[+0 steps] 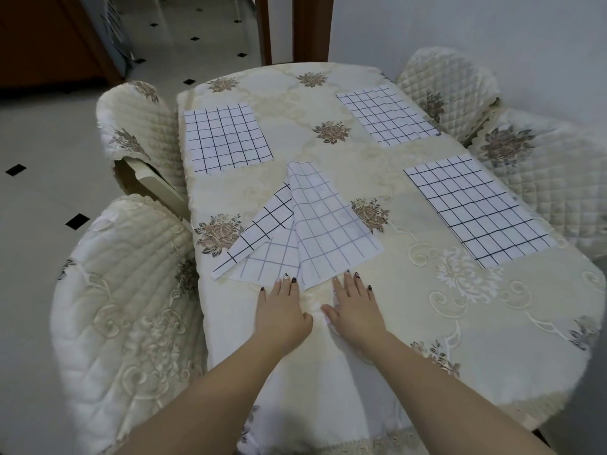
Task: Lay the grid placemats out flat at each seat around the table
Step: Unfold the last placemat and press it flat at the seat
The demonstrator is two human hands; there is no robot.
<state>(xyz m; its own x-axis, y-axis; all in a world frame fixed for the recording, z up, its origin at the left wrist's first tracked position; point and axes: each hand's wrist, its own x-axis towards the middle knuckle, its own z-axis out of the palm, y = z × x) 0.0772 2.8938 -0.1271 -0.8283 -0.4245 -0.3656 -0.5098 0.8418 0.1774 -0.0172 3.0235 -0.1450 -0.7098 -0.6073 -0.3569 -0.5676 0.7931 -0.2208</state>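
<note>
Three white grid placemats lie flat on the cream floral tablecloth (427,290): one at the far left (226,137), one at the far right (386,114), one at the near right (479,210). A further grid placemat (325,228) lies folded and crooked near the table's middle, with a second piece (259,234) fanned out under its left side. My left hand (282,310) lies flat, fingers straight, fingertips at the near edge of the lower piece. My right hand (356,307) lies flat beside it, fingertips touching the folded mat's near corner.
Quilted cream chair covers ring the table: two on the left (131,290) (141,123), two on the right (450,87) (542,172). A dark wooden frame (312,27) stands behind the far end. Tiled floor lies to the left.
</note>
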